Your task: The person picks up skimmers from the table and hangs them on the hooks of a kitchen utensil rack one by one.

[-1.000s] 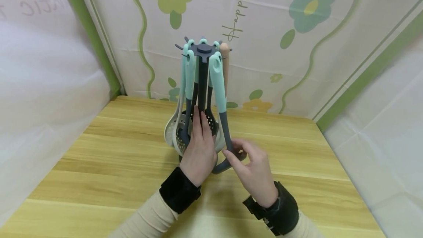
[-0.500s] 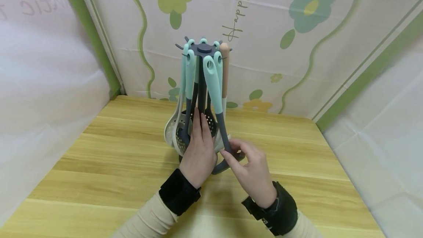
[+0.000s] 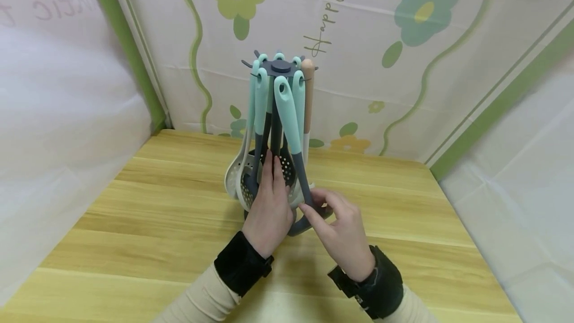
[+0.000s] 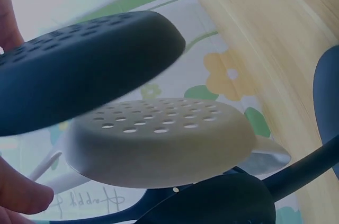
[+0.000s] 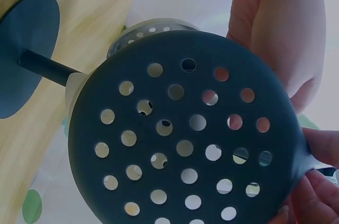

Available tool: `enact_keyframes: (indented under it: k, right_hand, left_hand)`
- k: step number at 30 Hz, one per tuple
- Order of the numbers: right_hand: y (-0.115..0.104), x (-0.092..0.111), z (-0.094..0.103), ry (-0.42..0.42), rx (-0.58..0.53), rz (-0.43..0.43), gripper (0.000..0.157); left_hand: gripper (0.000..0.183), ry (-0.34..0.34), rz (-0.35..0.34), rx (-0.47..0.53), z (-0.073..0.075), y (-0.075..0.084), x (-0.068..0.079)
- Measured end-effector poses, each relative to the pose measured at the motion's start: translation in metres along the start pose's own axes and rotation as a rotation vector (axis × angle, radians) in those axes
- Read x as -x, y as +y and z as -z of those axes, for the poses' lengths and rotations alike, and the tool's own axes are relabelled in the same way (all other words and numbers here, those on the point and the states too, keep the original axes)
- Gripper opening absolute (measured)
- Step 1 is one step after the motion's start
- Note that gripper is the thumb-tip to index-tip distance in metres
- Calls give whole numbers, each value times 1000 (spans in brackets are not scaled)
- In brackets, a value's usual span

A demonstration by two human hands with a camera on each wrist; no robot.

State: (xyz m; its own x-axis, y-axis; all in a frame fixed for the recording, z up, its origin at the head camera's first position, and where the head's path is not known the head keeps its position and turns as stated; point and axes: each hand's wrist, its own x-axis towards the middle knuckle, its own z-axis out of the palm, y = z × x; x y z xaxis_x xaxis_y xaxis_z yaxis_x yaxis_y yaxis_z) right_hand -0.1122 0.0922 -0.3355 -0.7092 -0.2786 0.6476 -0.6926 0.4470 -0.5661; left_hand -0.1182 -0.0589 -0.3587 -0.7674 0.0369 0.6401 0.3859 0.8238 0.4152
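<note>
In the middle of the table stands a dark utensil stand (image 3: 281, 67) with several mint-handled kitchen utensils hanging round it. My left hand (image 3: 269, 218) is against its post, two visible fingers straight along the front; its other fingers are hidden. My right hand (image 3: 343, 228) pinches the lower neck of a dark skimmer (image 3: 289, 113) with a mint handle. Its round head, full of holes, fills the right wrist view (image 5: 177, 111). The skimmer's handle end is right before the stand's top disc; I cannot tell whether it is on a hook.
A white skimmer (image 4: 164, 158) hangs close behind the dark one. Beyond the stand is a wood-coloured handle (image 3: 308, 96). The stand's round base (image 5: 26, 28) rests on the wooden table (image 3: 148, 223). Flower-printed cloth (image 3: 358, 64) walls off the back and sides.
The skimmer's handle end has swung left to the front of the stand's disc, uncovering another mint handle. My right hand has shifted slightly left with it; the left hand stays on the stand.
</note>
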Motion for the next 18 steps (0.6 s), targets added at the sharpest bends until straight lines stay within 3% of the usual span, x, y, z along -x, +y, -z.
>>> enact_keyframes:
  k: [11, 18]
  right_hand:
    - [-3, -3, -3, -26, 1, -77, 20]
    - [-3, -4, -6, -16, -5, -34, 21]
  left_hand:
    - [53, 4, 29, 89, 5, 1, 0]
    - [50, -28, 74, 176, 8, 1, 0]
